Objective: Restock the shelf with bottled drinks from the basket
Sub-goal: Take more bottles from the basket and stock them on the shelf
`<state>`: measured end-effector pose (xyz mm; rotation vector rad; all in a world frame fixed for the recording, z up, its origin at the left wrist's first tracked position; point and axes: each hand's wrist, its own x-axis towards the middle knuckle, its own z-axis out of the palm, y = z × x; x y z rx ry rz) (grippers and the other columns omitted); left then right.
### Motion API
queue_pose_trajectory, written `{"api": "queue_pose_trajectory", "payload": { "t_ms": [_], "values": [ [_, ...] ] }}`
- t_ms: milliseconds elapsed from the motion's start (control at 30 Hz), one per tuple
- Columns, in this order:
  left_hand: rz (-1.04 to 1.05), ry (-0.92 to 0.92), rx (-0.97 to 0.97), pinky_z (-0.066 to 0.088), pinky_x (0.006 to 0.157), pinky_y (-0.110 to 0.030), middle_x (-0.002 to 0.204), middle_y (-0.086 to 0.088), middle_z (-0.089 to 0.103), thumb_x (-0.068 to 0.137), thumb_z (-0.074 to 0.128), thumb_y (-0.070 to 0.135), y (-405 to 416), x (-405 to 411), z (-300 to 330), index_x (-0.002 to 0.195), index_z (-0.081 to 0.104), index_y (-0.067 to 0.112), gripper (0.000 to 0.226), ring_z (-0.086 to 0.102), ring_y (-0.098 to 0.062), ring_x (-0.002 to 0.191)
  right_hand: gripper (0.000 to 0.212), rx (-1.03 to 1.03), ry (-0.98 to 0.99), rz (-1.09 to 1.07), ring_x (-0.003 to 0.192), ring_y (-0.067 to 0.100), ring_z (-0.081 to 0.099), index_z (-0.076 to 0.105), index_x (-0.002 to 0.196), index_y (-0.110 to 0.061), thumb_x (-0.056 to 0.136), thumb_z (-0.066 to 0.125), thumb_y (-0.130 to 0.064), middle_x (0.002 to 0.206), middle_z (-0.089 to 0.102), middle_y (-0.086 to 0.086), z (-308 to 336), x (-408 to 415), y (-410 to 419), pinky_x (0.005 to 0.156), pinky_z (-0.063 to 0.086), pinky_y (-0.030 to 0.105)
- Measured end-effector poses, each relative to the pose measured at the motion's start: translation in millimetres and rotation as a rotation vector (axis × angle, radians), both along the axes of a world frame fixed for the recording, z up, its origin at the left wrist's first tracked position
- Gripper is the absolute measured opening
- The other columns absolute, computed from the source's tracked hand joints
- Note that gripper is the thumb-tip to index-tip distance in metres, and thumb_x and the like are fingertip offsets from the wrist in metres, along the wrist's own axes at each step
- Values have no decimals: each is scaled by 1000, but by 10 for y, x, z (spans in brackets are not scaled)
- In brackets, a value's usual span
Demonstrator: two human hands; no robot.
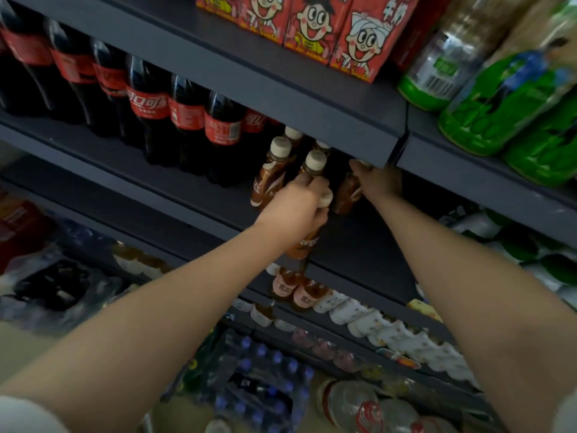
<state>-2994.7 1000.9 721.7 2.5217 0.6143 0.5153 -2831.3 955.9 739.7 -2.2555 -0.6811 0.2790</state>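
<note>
A: Entry, head view. Left hand [295, 204] at frame centre, fingers curled round the neck of a brown coffee bottle [307, 242], white cap showing at the hand's 3 o'clock edge. The bottle hangs below the hand, over the front lip of the dark shelf [175, 189].

B: Right hand?

A: Right hand [379, 181] at 3 o'clock of the left, reaching under the upper shelf edge. It grasps a second coffee bottle [346, 198] by the top; the bottle body sits at the hand's 7 o'clock, on the shelf.

B: Stock already placed?

A: A cluster of white-capped coffee bottles [274, 170] stands at 11 o'clock of the left hand, touching it or nearly so; cannot tell which. Cola bottles [150, 110] run in a row toward 9 to 10 o'clock on the same shelf.

B: Surroundings?

A: Red cartoon-face cartons [312, 29] at 12 o'clock on the shelf above, green-labelled bottles [499, 98] at 2 o'clock. Lower shelves blurred.
</note>
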Motion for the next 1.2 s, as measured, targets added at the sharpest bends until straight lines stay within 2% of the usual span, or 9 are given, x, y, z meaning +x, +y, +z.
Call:
{"api": "queue_pose_trajectory", "payload": {
  "t_ms": [133,200,267,500,633,733,967,1100,1200],
  "values": [
    [93,-58,-44,47,86,-40,126,-19,48,91,50,14,-35,269,-74,127,43,2,38,54,-34,108,51,23,71,-51,129,28,43,43,137,-8,95,48,-36,142,46,10,-122,281,326,105,38,28],
    [123,-118,-58,50,80,-41,125,-19,50,92,50,17,-57,367,-139,127,41,2,39,57,-35,102,44,8,17,-4,126,28,45,45,135,-5,97,44,-28,136,49,12,-157,368,456,83,35,12],
    [145,-207,-83,52,76,-43,125,-19,51,92,53,21,-78,395,-273,129,39,3,44,59,-36,100,37,-32,-89,22,120,26,50,48,129,-5,97,45,-23,129,54,13,-222,490,555,72,30,13],
    [200,-16,-170,51,76,-40,129,-11,47,90,57,28,-197,117,-869,134,35,12,52,58,-32,105,48,50,-267,2,121,27,53,48,128,-6,92,52,-37,131,56,14,-221,356,273,98,43,31],
    [152,90,-80,51,75,-44,133,-12,44,92,54,27,-161,38,-719,136,32,13,51,56,-34,108,36,126,-73,258,71,2,57,58,117,-13,97,40,-37,97,61,-1,-19,-64,-171,58,45,10],
    [119,114,-33,49,73,-44,136,-14,40,92,50,25,-68,-41,-563,140,26,14,55,53,-37,111,44,-70,-230,449,67,-5,47,49,129,-17,88,61,-29,112,54,-4,18,-347,-348,55,37,3],
    [21,215,20,50,74,-43,137,-16,40,93,49,19,-54,-33,-565,132,38,10,42,56,-37,107,41,-108,-474,240,110,30,57,49,125,-11,86,62,-16,123,58,16,-165,-364,-218,88,46,33],
    [33,269,76,48,71,-39,126,-13,50,94,47,22,26,16,-677,127,43,9,36,57,-35,104,38,-99,-388,181,109,31,58,50,121,-9,85,62,-13,122,58,17,-144,-31,-85,86,46,30],
    [57,259,30,48,69,-38,116,-14,58,94,47,26,92,135,-814,127,42,10,37,60,-34,99,35,-86,-260,284,82,25,62,51,119,-7,87,62,-15,114,60,15,-62,136,43,69,55,38]
  ]
}}
